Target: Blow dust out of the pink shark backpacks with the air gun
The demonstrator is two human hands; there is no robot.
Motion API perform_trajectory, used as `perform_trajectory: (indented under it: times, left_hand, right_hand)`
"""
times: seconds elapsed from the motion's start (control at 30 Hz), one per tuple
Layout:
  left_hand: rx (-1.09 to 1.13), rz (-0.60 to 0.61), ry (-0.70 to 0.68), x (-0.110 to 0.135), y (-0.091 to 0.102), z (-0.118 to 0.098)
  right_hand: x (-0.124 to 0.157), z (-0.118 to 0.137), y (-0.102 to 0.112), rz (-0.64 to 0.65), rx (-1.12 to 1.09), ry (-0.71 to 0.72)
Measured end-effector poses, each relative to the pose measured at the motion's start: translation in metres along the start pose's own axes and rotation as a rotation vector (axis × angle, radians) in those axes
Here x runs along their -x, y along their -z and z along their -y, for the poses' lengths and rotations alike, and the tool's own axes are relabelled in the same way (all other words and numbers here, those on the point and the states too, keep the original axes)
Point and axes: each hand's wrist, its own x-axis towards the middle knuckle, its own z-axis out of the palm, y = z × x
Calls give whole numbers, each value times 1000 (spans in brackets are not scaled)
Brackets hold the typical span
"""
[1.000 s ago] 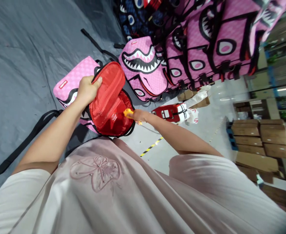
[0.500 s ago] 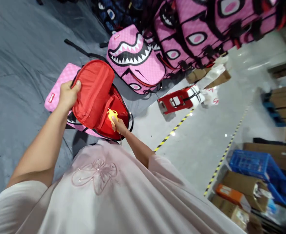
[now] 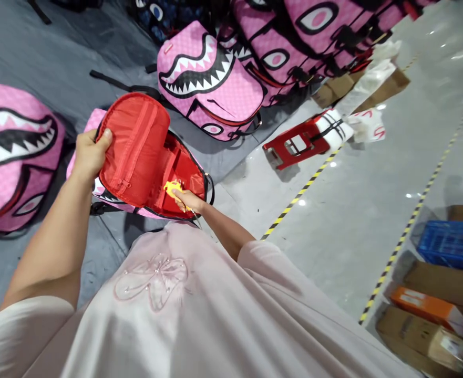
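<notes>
A pink shark-mouth backpack with a red lining (image 3: 136, 152) lies unzipped in front of me on grey sheeting. My left hand (image 3: 89, 155) grips the edge of its raised front flap and holds it up. My right hand (image 3: 187, 200) is inside the open compartment, closed on a small yellow object (image 3: 172, 188) that I cannot name. A pale pink shirt with a stitched flower fills the lower part of the view.
More pink shark-mouth backpacks (image 3: 209, 86) are piled at the back and one (image 3: 14, 152) lies at the left. A red stool (image 3: 294, 147) lies tipped on the concrete floor beside yellow-black tape lines. Cardboard boxes (image 3: 424, 325) and a blue crate (image 3: 452, 244) stand at the right.
My right hand has gone with the yellow object from the bag's rim into the open compartment. The view has swung left and down, bringing a backpack into sight at the left.
</notes>
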Motion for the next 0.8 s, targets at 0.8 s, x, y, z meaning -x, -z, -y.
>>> perform_trajectory:
  times: [0.8]
  left_hand:
    - [-482,-76,-89,138,-132,-44]
  right_hand:
    - [-72,199,19,473,1584,-130]
